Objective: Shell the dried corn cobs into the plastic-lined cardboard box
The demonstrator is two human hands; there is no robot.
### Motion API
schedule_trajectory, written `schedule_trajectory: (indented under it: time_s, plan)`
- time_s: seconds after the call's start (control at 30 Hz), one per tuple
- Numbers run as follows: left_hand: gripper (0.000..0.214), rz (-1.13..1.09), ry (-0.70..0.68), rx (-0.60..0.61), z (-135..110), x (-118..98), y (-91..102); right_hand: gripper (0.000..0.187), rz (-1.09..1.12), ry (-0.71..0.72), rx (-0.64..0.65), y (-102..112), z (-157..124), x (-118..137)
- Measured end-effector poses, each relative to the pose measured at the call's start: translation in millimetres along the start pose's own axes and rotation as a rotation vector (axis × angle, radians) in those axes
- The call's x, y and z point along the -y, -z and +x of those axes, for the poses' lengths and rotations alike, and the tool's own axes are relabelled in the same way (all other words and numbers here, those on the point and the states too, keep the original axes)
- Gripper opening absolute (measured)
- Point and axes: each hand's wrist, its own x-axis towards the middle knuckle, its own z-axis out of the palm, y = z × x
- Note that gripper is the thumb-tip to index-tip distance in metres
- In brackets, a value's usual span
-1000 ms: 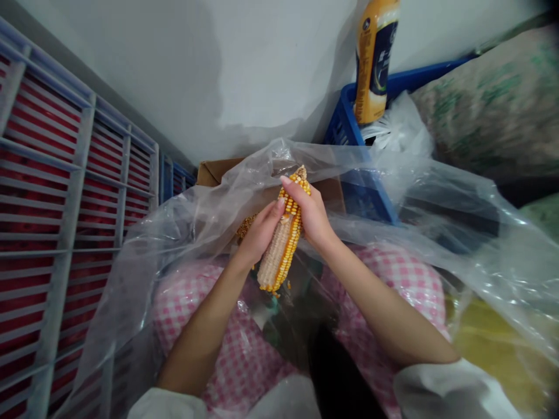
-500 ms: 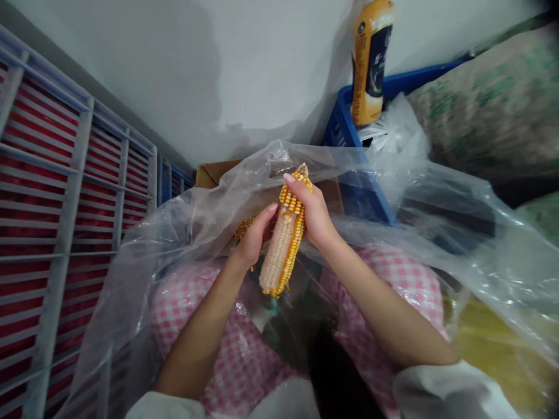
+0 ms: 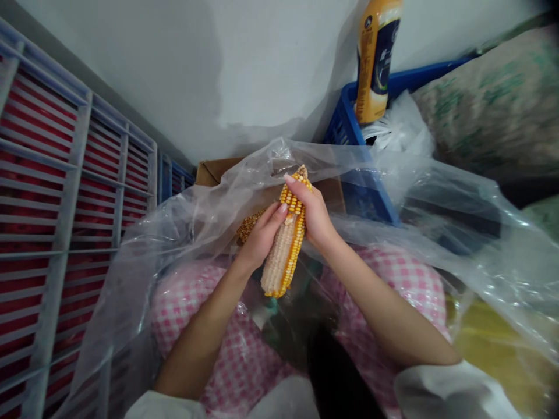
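A dried corn cob (image 3: 285, 250) is held upright over my lap, with yellow kernels on its right side and top and a bare pale strip down its left side. My right hand (image 3: 313, 216) is wrapped round the upper part of the cob. My left hand (image 3: 261, 237) grips the cob from the left, its thumb pressed on the edge of the kernels. Loose kernels (image 3: 247, 226) lie in a pile behind my left hand, on a clear plastic sheet (image 3: 174, 233) spread over my pink checked lap (image 3: 244, 361).
A red and grey slatted crate (image 3: 65, 221) stands at the left. A brown cardboard box (image 3: 213, 170) sits behind the plastic. A blue basket (image 3: 349, 125) at the back right holds a yellow bottle (image 3: 374, 58). A patterned sack (image 3: 493, 105) fills the far right.
My left thumb has slid up the cob to the edge of the kernels. The cob stays in almost the same place.
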Motion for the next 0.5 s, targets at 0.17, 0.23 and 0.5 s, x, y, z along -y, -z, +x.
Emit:
schedule_trajectory:
  time_s: [0.17, 0.23, 0.5]
  plan:
    - [0.039, 0.001, -0.029, 0.035, 0.9, 2.6, 2.7, 0.040, 0.058, 0.018, 0.032, 1.1, -0.9, 3.7]
    - [0.043, 0.002, -0.039, 0.022, 0.6, 2.8, 1.8, 0.040, 0.069, 0.022, 0.041, 0.8, -1.5, 4.0]
    - [0.047, 0.062, -0.056, -0.020, -3.2, -0.9, -3.2, 0.041, 0.033, 0.036, 0.050, -1.5, -3.1, 3.5]
